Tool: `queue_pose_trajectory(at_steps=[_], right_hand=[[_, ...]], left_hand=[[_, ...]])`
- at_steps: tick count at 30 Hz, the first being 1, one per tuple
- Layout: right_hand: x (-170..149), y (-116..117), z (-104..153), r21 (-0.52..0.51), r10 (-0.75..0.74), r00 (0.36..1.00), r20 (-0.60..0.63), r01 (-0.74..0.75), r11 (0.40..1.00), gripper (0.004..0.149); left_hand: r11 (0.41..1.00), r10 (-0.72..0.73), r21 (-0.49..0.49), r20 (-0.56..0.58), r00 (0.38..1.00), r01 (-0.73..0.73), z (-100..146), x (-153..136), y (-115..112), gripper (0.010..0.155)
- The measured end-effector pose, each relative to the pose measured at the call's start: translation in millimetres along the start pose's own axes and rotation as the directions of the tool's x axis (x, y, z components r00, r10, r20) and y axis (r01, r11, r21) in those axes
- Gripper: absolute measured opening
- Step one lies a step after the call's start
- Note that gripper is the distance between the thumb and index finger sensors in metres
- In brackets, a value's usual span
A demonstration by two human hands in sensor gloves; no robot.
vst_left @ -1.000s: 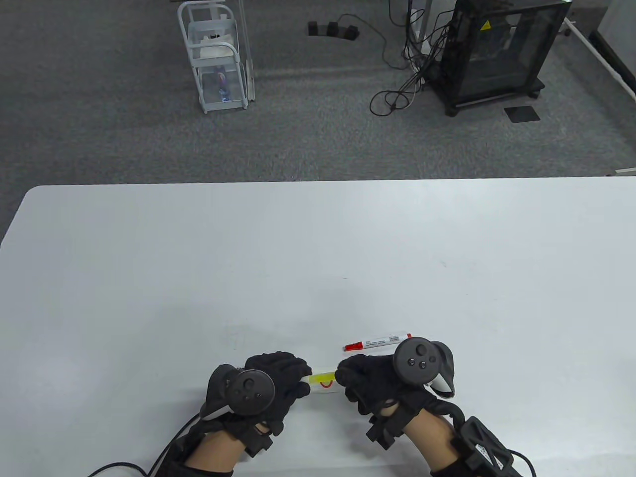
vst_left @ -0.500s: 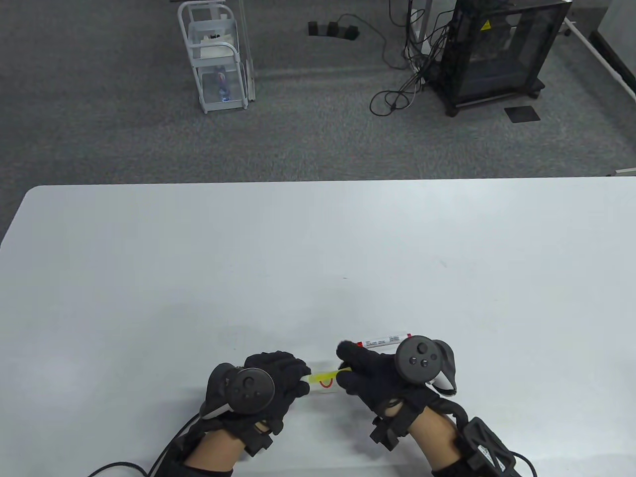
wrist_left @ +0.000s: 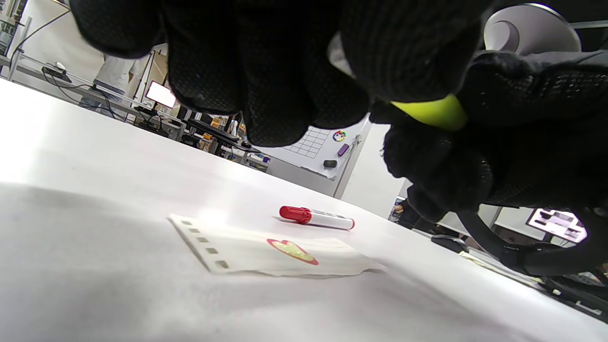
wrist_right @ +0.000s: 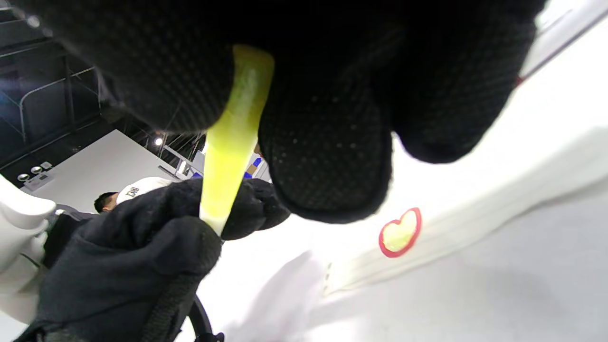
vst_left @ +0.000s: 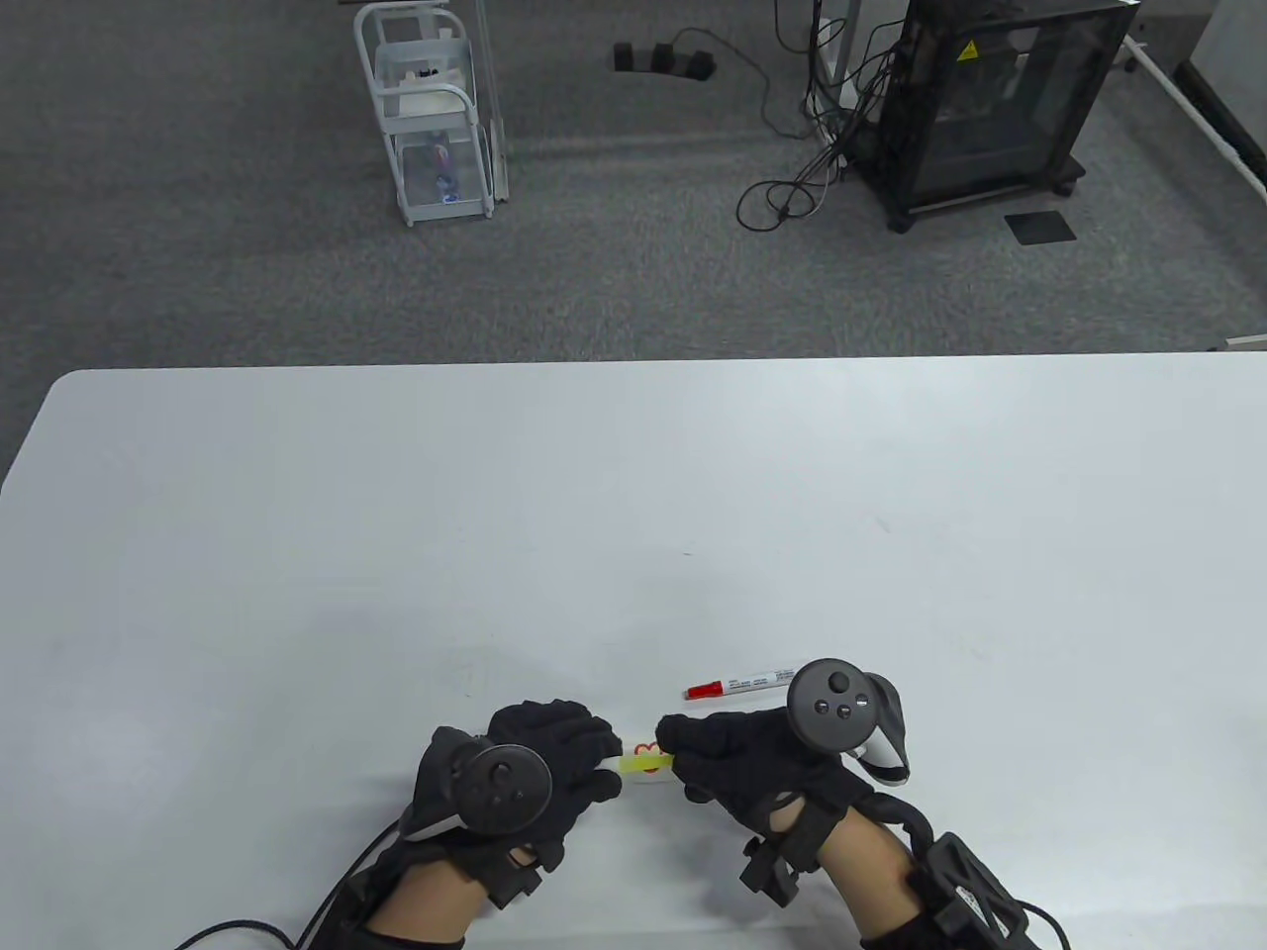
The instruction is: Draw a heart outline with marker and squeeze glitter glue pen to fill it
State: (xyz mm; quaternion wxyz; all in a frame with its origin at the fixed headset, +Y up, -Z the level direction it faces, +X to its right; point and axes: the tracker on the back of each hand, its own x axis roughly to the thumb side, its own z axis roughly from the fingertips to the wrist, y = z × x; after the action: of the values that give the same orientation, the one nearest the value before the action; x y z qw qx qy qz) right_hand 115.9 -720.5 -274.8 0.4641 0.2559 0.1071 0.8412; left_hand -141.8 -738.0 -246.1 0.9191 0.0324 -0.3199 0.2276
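Above the table's near edge both gloved hands grip a yellow glitter glue pen [vst_left: 633, 764]. My left hand [vst_left: 600, 760] holds its left end and my right hand [vst_left: 675, 754] its right end; only a short stretch shows between them. In the wrist views the glue pen [wrist_left: 430, 113] [wrist_right: 232, 137] runs from one glove into the other. Below it lies a white paper strip [wrist_left: 237, 249] bearing a red heart outline [wrist_left: 292, 250] [wrist_right: 400, 232] filled with yellow. A red-capped marker [vst_left: 737, 684] [wrist_left: 316, 217] lies capped on the table just beyond my right hand.
The white table [vst_left: 633, 515] stretches far and to both sides. Cables trail from both wrists past the near edge. On the floor beyond stand a white wire rack [vst_left: 431, 109] and a black cabinet [vst_left: 990, 99].
My right hand has slid left along the glue pen toward my left hand, so less yellow shows. The forefinger raised half a second ago is down again. The marker's red cap is uncovered.
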Motion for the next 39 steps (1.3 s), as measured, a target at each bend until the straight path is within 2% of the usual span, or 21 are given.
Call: queue_pose_trajectory(at_steps=[3, 6, 8, 10, 14, 18, 21, 23, 25, 32, 39], right_hand=[[13.5, -10.8, 6.4, -0.007, 0.147, 0.987, 0.063, -0.147, 0.989, 0.045], [18.8, -19.5, 18.2, -0.007, 0.331, 0.938, 0.107, -0.332, 0.943, 0.045], [11.2, -20.2, 29.0, 0.015, 0.427, 0.898, 0.111, -0.431, 0.902, 0.045], [-2.9, -18.9, 42.1, 0.016, 0.546, 0.826, 0.142, -0.553, 0.833, 0.045], [-21.5, -14.8, 55.6, 0.043, 0.630, 0.759, 0.164, -0.643, 0.764, 0.048], [-22.8, -7.6, 60.7, 0.009, 0.745, 0.628, 0.225, -0.766, 0.643, 0.050], [-26.7, 2.1, 61.4, 0.026, 0.780, 0.574, 0.250, -0.809, 0.587, 0.051], [-26.2, 6.1, 63.3, -0.029, 0.807, 0.530, 0.262, -0.831, 0.555, 0.052], [-26.1, 8.5, 64.1, -0.018, 0.820, 0.508, 0.265, -0.847, 0.531, 0.054], [-24.9, 11.0, 65.1, -0.005, 0.846, 0.464, 0.264, -0.876, 0.482, 0.057], [-23.7, 10.1, 65.4, 0.003, 0.851, 0.459, 0.257, -0.881, 0.474, 0.058]], left_hand=[[0.999, 0.037, 0.016, -0.001, 0.999, -0.037, 0.0, -1.1, 2.8, 0.055], [0.998, 0.059, 0.027, 0.004, 0.998, -0.059, 2.4, -6.2, 6.9, 0.062], [0.998, 0.063, 0.030, -0.003, 0.998, -0.063, 4.3, -10.8, 8.8, 0.062], [0.998, 0.056, 0.027, -0.013, 0.998, -0.056, 5.7, -15.0, 9.8, 0.062], [0.998, 0.057, 0.023, -0.021, 0.998, -0.057, 5.8, -17.2, 9.9, 0.061], [0.999, 0.047, 0.009, -0.035, 0.998, -0.046, 6.0, -19.9, 8.5, 0.061], [0.999, 0.047, -0.002, -0.053, 0.998, -0.047, 6.5, -23.6, 7.8, 0.060], [0.999, 0.047, -0.005, -0.063, 0.997, -0.048, 6.8, -25.9, 7.4, 0.060], [0.999, 0.046, -0.006, -0.070, 0.996, -0.047, 6.6, -27.1, 7.2, 0.060], [0.999, 0.041, -0.026, -0.091, 0.995, -0.044, 6.2, -29.9, 5.9, 0.060], [0.998, 0.043, -0.043, -0.103, 0.994, -0.048, 6.1, -30.0, 5.8, 0.061]])
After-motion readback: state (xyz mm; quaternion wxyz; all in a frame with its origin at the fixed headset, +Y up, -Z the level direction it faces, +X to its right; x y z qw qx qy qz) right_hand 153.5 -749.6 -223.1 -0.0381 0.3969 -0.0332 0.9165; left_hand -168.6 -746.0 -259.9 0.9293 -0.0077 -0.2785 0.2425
